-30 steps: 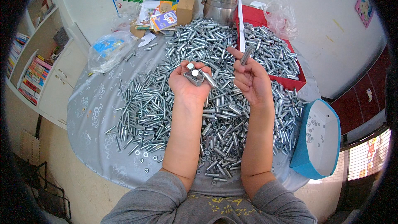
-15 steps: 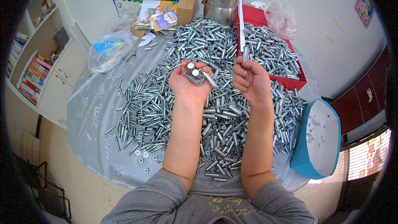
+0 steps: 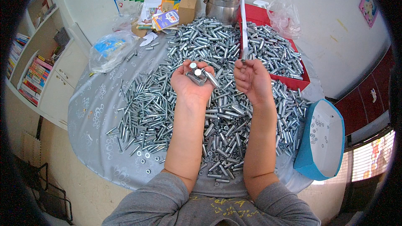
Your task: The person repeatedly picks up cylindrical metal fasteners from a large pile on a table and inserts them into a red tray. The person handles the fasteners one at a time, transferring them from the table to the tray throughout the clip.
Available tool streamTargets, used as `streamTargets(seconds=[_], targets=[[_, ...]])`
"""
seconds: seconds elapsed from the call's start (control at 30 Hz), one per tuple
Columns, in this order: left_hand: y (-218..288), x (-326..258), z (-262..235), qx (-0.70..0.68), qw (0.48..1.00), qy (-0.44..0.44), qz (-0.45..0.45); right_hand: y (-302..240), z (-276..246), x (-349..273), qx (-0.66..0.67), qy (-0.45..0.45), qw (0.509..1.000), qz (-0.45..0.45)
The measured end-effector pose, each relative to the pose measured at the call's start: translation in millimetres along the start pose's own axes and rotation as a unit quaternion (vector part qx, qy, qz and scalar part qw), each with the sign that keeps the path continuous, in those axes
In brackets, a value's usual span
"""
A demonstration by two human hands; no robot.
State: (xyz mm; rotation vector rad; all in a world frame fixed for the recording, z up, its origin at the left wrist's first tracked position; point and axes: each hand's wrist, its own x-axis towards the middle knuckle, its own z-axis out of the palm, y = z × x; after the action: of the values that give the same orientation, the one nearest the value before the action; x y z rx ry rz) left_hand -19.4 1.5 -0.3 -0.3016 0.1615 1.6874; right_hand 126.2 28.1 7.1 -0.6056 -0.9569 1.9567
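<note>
My left hand (image 3: pixel 189 88), palm up with curled fingers, holds several shiny metal expansion bolts (image 3: pixel 198 72), some with their round ends facing up. To its right, my right hand (image 3: pixel 254 80) is raised with its fingertips pinched on one metal expansion bolt (image 3: pixel 244 60). Only a short part of that bolt shows, its dark end towards me. Both hands are above a large heap of similar bolts (image 3: pixel 146 111) spread over the table. The right fingertips are beside the near end of the white-edged flap of a red box (image 3: pixel 300 84), which is filled with more bolts.
A grey patterned cloth (image 3: pixel 90 113) covers the table. Loose nuts (image 3: pixel 147 155) lie near its front edge. A blue bin (image 3: pixel 298 163) with small rings inside stands at right. Behind are a steel pot (image 3: pixel 224 6), a cardboard box (image 3: pixel 188 7), booklets (image 3: pixel 165 20) and a plastic bag (image 3: pixel 111 52).
The bolt in my right hand has tipped from upright, so less of it shows above the fingers. My right fingers have shifted slightly; the left hand stays in place with its bolts.
</note>
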Motion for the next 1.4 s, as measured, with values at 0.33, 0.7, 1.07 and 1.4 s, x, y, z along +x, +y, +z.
streamTargets(seconds=[0.33,0.7,1.07,1.4], targets=[[-1.6,-0.3,1.5,0.008,1.0,0.013,0.005,5.2,0.2,2.5,-0.183,0.137,0.97,-0.081],[-1.4,0.0,0.4,0.004,1.0,0.004,-0.001,13.1,-7.6,6.1,-0.499,0.181,0.84,-0.113],[1.1,2.6,-2.0,0.011,1.0,-0.005,0.002,12.4,2.7,0.7,-0.629,0.201,0.745,-0.091],[0.3,0.3,1.7,0.016,1.0,0.018,0.011,9.1,-3.1,2.9,-0.535,0.218,0.801,-0.158]])
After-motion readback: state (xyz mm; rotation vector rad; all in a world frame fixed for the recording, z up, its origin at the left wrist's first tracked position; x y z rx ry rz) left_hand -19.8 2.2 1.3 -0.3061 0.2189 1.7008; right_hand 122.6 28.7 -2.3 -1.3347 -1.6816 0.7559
